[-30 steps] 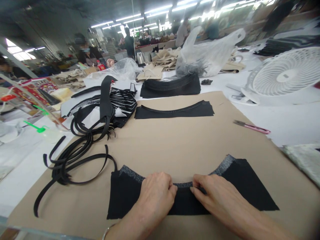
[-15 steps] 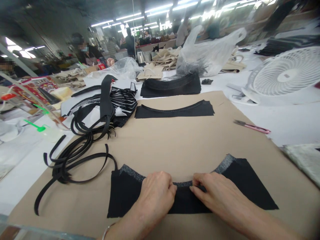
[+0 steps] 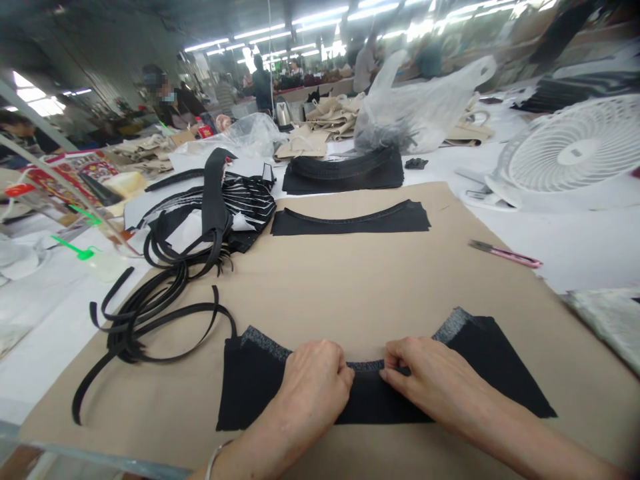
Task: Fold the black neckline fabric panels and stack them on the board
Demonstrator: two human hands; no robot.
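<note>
Right of the coiled black straps [image 3: 178, 272], the left hand [image 3: 319, 377] and right hand [image 3: 425, 369] pinch the curved grey edge [image 3: 367, 366] of the black panel [image 3: 377, 403], apparently folding it, with even pressing likely called for next.

Panel [image 3: 373, 400]: one, black, wide; lower edge straight, upper edge concave, ends flaring outward. Speckled grey strip along the curve, widening toward the right end. Pose: laid out flat, lengthwise from left to right, curve facing away from the person. Location: front part of the brown sheet [image 3: 350, 287]. State: pinched at mid-curve by left hand [image 3: 317, 377] and right hand [image 3: 427, 370], a short stretch showing between.
</note>
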